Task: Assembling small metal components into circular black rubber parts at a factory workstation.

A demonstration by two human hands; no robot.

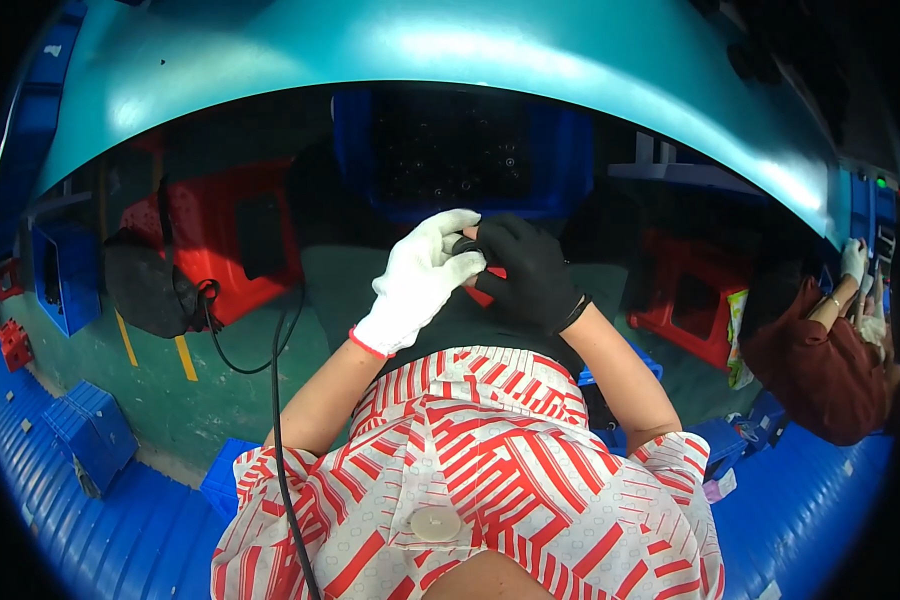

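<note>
My left hand (422, 277), in a white knit glove with a red cuff, meets my right hand (526, 270), in a black glove, in front of my waist. The left fingers curl toward the thumb in a pinch. Bent and closed, the right fingers touch the left fingertips. A bit of something dark shows between the hands, too small and too covered to name. Just beyond them is a blue bin (567, 172) holding many small black glossy parts (450, 150).
A teal tabletop (300, 60) curves across the far side. Red plastic stools (210, 210) stand left and right (685, 300). A black bag (150, 285) hangs at the left stool; a black cable (276, 420) runs past my left arm. At right, a co-worker's gloved hand (854, 260) shows.
</note>
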